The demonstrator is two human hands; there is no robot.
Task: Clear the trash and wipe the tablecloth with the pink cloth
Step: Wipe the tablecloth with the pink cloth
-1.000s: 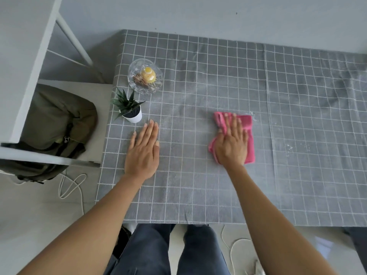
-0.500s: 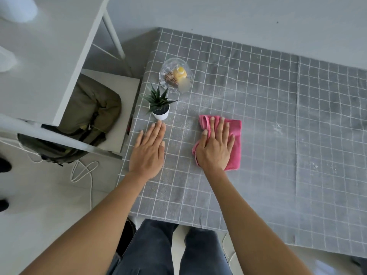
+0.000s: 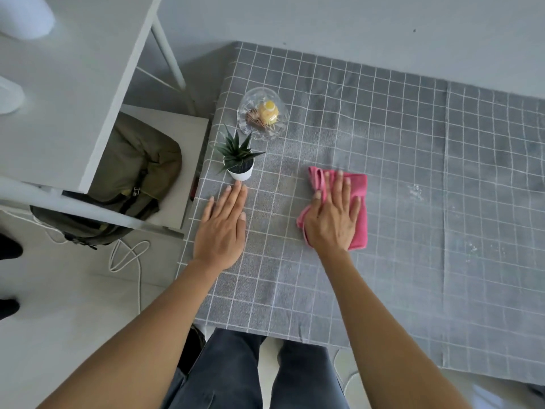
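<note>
No writing or label can be read anywhere. A glass bowl (image 3: 262,114) near the far left corner of the surface holds a small yellow bottle (image 3: 268,112) and some brown bits — too small to name. Just nearer stands a white pot (image 3: 239,172) with a spiky plant. The right hand (image 3: 333,219) lies flat, fingers spread and straight, pressing the pink cloth (image 3: 358,199) onto the grey checked tablecloth (image 3: 413,143). The left hand (image 3: 222,228) rests flat on the tablecloth, fingers together, just short of the pot. White crumbs (image 3: 416,191) lie to the right — well apart from the cloth.

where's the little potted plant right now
In the head view, the potted plant stands near the tablecloth's left edge, between the glass bowl and the left hand.
</note>
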